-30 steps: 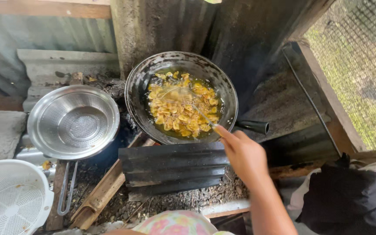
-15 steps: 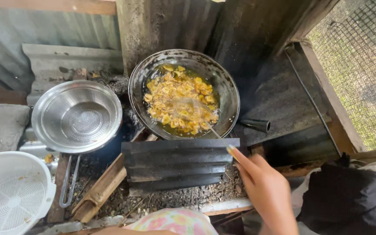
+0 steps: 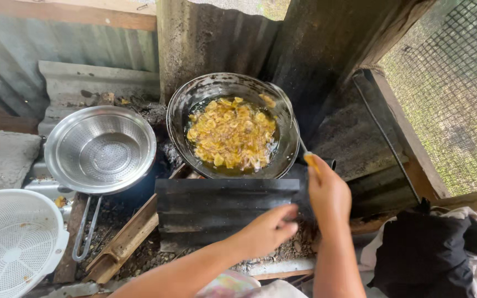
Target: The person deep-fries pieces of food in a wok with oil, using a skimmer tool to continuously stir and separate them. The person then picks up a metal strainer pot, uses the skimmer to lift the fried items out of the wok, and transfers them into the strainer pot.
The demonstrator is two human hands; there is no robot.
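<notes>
Beside the wok, right hand grips a utensil; left hand loosely touches dark sheet.

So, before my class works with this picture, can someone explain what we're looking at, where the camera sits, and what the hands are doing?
The camera is worn on a person's head and looks down at their two bare hands, over a rough cooking fire. The right hand holds a thin utensil that reaches to the rim of a dark pan of yellow slices frying in oil. The left hand rests on a black corrugated sheet in front. To the left sit a metal strainer bowl and a white plastic colander.
</notes>
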